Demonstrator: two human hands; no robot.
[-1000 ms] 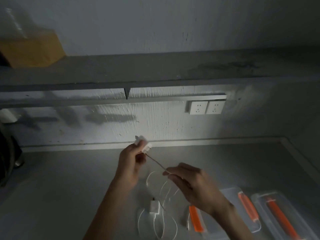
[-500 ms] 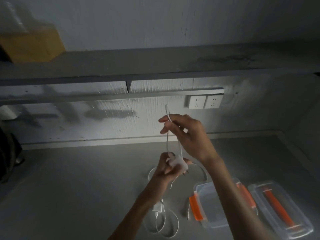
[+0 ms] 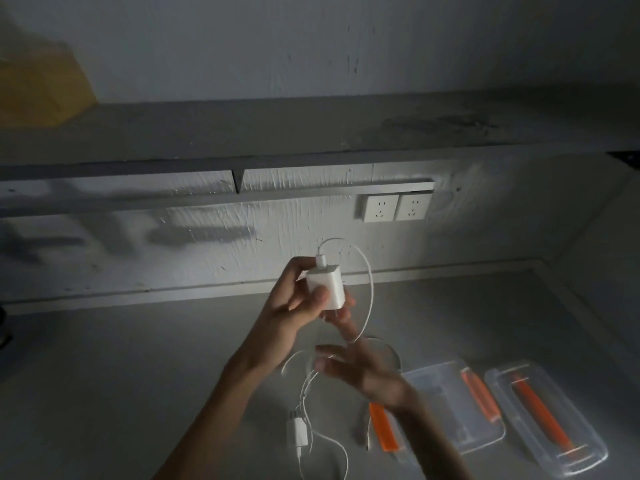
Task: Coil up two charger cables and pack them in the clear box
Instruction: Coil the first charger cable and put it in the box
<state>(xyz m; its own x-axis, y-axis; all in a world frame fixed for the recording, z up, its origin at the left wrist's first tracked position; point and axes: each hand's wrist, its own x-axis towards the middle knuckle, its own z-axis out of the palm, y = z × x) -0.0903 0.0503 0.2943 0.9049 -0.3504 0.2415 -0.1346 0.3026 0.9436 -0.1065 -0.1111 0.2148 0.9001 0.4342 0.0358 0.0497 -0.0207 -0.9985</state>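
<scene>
My left hand [image 3: 294, 308] is raised above the grey table and grips a white charger plug [image 3: 325, 287]. Its thin white cable [image 3: 371, 289] arcs out of the plug's top, curves right and runs down to my right hand [image 3: 362, 370]. That hand sits below the plug with fingers spread, the cable caught at its fingers. A second white charger [image 3: 297, 433] lies on the table below, its cable [image 3: 341, 452] in loose loops. The clear box [image 3: 433, 393] with orange latches stands open at the right, its lid [image 3: 588, 441] beside it.
Two white wall sockets [image 3: 394, 207] sit on the back wall under a grey shelf [image 3: 311, 133]. A yellow object [image 3: 41, 88] rests on the shelf's left end. A dark object [image 3: 3, 327] shows at the left edge. A raised ledge [image 3: 571, 306] borders the table at right.
My left hand has lifted the plug higher. My right hand has swung from above the plug down to below it, drawing the cable round in a loop.
</scene>
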